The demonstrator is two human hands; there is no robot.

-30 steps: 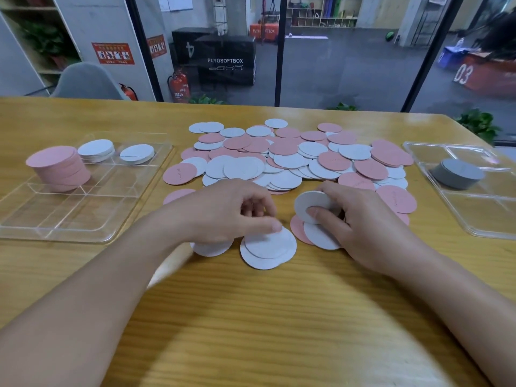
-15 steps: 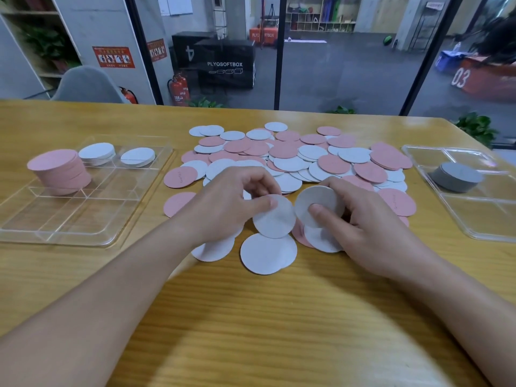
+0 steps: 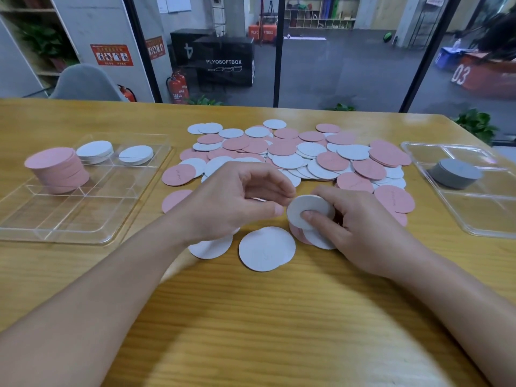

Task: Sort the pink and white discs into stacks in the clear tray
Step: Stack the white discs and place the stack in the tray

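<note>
**White discs gathering mid-surface**

Far left, the clear tray [image 3: 83, 216] is carrying a pink stack [image 3: 57, 169] and two low white stacks [image 3: 95, 150]. The left hand [image 3: 234, 202] is hovering with fingers curled; whether it's pinching anything, I can't tell. The right hand [image 3: 360, 227] is pinching a small white bundle [image 3: 310, 210], tilted above the loose pile [image 3: 293, 157]. Risk: that thin grip may be loosening, letting discs fan out and slide.

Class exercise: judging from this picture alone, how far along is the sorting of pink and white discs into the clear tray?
Early. Done: one pink stack and two low white stacks stand in the left tray. In hand: the right hand holds white discs; the left hand is beside them. Left: the large mixed pile.
</note>
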